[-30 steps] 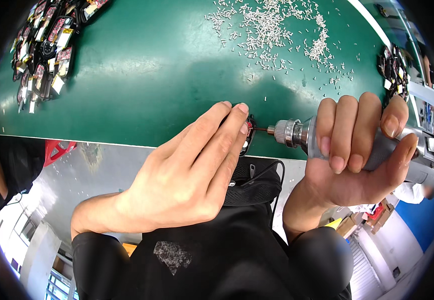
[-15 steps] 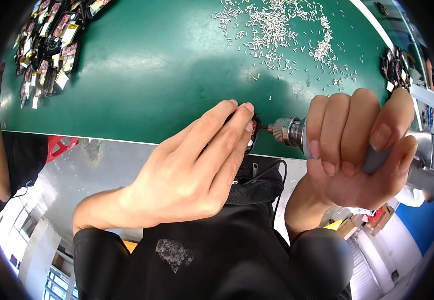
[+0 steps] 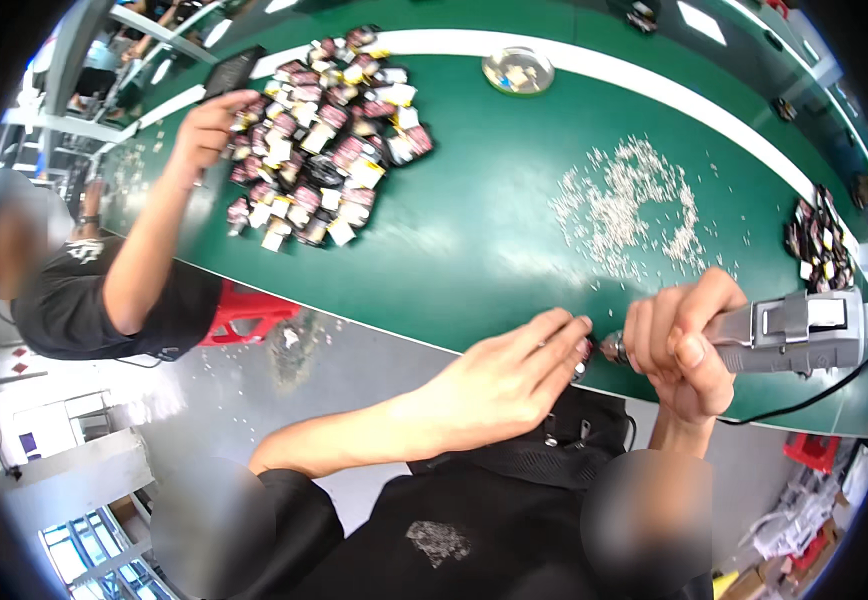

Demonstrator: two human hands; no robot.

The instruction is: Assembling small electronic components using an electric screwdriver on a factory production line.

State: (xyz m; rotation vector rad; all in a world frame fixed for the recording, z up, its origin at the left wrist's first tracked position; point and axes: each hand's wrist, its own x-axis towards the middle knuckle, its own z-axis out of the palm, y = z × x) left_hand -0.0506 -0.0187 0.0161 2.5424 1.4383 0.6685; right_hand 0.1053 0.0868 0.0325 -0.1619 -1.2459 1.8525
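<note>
While fastening at the near edge of the green table (image 3: 474, 250): left hand (image 3: 499, 385) pinching a small, mostly hidden part (image 3: 582, 358), probably dark; right hand (image 3: 679, 345) wrapped tight round grey electric screwdriver (image 3: 789, 330), tip at that part. Needs steady, square pressure.

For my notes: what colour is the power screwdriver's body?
Grey, the power screwdriver in the right hand; head view shows it best.

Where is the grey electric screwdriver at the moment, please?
In the head view, the grey electric screwdriver lies level in the right hand, at the green table's near edge, its tip meeting the left hand.
</note>
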